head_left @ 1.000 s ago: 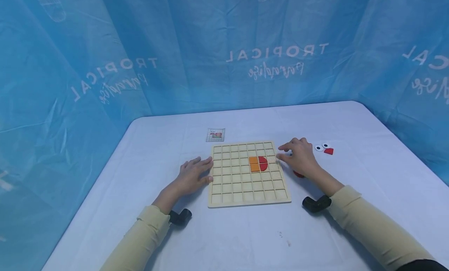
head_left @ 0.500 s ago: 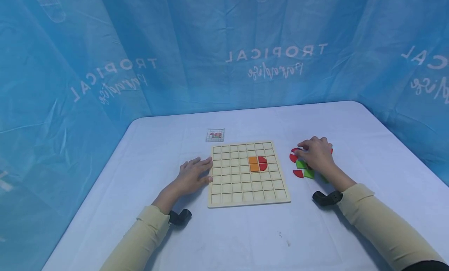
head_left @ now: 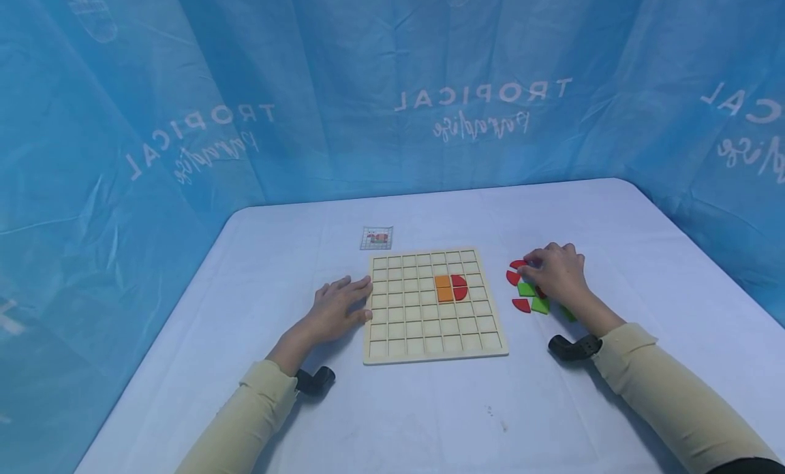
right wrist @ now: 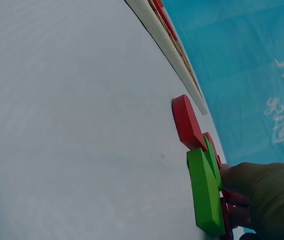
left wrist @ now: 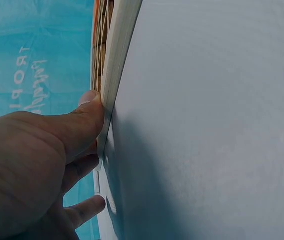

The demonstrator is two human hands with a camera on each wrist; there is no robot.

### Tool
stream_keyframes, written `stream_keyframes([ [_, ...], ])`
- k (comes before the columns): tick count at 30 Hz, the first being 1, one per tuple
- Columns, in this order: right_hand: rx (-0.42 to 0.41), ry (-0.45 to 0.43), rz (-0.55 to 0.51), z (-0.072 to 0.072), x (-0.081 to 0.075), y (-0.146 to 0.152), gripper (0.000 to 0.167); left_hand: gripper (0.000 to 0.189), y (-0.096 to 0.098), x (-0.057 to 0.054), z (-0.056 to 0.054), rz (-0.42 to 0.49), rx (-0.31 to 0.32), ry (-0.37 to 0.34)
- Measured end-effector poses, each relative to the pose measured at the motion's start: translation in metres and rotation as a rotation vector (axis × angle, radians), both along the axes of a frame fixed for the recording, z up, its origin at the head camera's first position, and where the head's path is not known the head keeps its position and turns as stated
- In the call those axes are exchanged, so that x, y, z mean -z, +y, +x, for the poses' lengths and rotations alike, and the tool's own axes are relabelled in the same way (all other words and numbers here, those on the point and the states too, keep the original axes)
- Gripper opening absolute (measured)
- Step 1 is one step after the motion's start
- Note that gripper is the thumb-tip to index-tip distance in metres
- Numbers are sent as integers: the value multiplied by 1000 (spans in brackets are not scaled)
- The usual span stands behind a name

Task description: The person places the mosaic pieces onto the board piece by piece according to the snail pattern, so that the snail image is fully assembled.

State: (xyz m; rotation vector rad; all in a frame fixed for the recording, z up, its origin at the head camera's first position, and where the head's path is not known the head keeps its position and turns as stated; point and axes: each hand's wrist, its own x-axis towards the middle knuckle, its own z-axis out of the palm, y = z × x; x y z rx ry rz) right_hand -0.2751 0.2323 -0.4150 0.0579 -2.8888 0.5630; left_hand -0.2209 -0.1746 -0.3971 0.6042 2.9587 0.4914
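In the head view, a wooden grid board (head_left: 423,327) lies mid-table. Orange squares (head_left: 444,294) and red quarter-round pieces (head_left: 460,293) sit side by side in its cells. My left hand (head_left: 336,309) rests at the board's left edge with fingers spread; the left wrist view shows its thumb (left wrist: 89,117) against the rim. To the right of the board, my right hand (head_left: 557,273) is low over loose red pieces (head_left: 521,305) and green pieces (head_left: 540,306). Its thumb and forefinger are beside a red piece. Whether they pinch anything is hidden, and the hand covers part of the pile.
A small picture card (head_left: 377,238) with a grid lies behind the board. White cloth (head_left: 294,242) covers the table. A blue printed curtain (head_left: 343,72) hangs around the far side. Each wrist wears a black device, such as the left one (head_left: 315,381).
From beside the board's right edge, my right hand has moved right to the loose pieces, uncovering several red and green ones. My left hand and the pieces on the board have stayed put.
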Motion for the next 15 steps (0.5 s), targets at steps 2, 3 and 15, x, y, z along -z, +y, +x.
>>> stream_keyframes([
  [2,-1,6,0,0,1,1,35,58,0,0,0,-3,-2,1],
  [3,-2,8,0,1,1,1,35,58,0,0,0,-4,-4,2],
  [15,-11,28,-26,-2,3,-2,36,58,0,0,0,-7,-8,1],
])
